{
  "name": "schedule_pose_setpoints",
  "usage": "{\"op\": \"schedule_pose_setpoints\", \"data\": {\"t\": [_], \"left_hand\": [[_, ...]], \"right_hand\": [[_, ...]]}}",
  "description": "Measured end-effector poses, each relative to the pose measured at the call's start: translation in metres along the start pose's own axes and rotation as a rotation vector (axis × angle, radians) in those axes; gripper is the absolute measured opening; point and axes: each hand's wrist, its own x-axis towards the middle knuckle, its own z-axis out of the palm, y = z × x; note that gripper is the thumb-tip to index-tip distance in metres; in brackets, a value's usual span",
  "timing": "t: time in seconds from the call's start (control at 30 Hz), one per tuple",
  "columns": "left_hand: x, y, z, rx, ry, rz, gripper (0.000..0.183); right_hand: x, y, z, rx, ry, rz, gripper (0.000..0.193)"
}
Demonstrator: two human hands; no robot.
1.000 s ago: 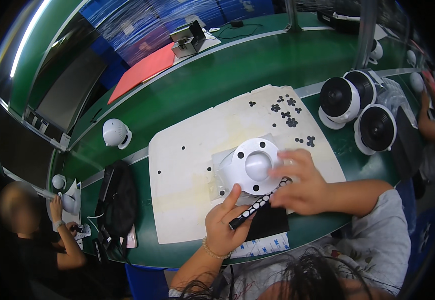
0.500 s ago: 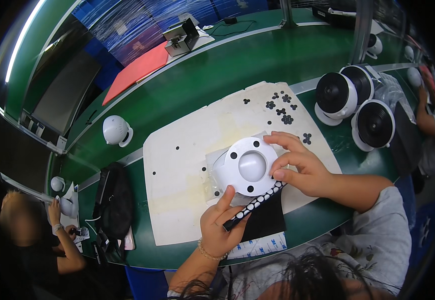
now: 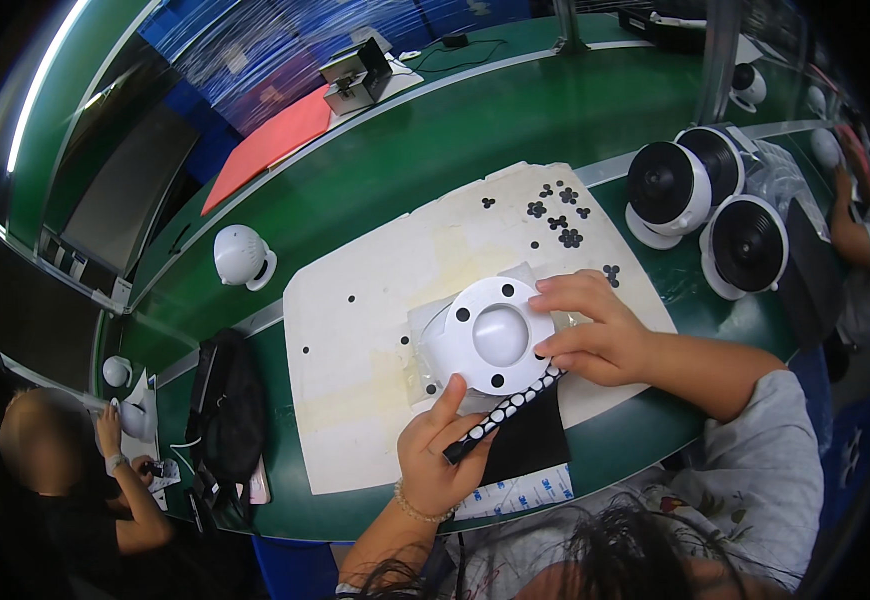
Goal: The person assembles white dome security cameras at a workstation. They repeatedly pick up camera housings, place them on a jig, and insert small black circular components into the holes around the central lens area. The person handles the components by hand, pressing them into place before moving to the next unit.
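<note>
A white round speaker-like unit lies base up, and its flat ring-shaped base (image 3: 467, 358) surrounds a round hollow. Several small black round pads (image 3: 463, 315) sit on that ring. My left hand (image 3: 433, 455) grips a narrow black strip with rows of white circles (image 3: 510, 407), while its index finger touches the base's lower left edge. At the opposite side, my right hand (image 3: 600, 335) has its fingers curled over the ring, its thumb and fingertip on a black pad at the right. Clear plastic film (image 3: 425, 330) lies under the unit.
A cream board (image 3: 355, 420) carries clusters of black dots (image 3: 571, 238). Several white units with black faces (image 3: 745, 248) stand right; another white unit (image 3: 242, 255) stands left. A black sheet (image 3: 530, 440) lies in front, a black bag (image 3: 230, 410) left. A co-worker (image 3: 85, 480) sits far left.
My right fingers have come down from above the ring's right side onto the pad there. The left hand and strip have stayed nearly in place; the whole view has shifted slightly.
</note>
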Motion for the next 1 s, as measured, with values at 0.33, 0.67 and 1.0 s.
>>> {"op": "schedule_pose_setpoints", "data": {"t": [0.33,0.67,1.0], "left_hand": [[0.002,0.0,-0.002,-0.019,-0.003,0.022,0.023],[0.009,-0.006,-0.006,-0.128,-0.106,0.041,0.023],[0.019,-0.018,-0.011,-0.345,-0.186,-0.18,0.019]], "right_hand": [[0.011,-0.013,0.009,1.152,0.04,0.774,0.035],[0.047,0.036,-0.015,1.09,0.098,0.773,0.025],[0.061,0.224,0.009,-1.007,-0.018,0.257,0.017]]}}
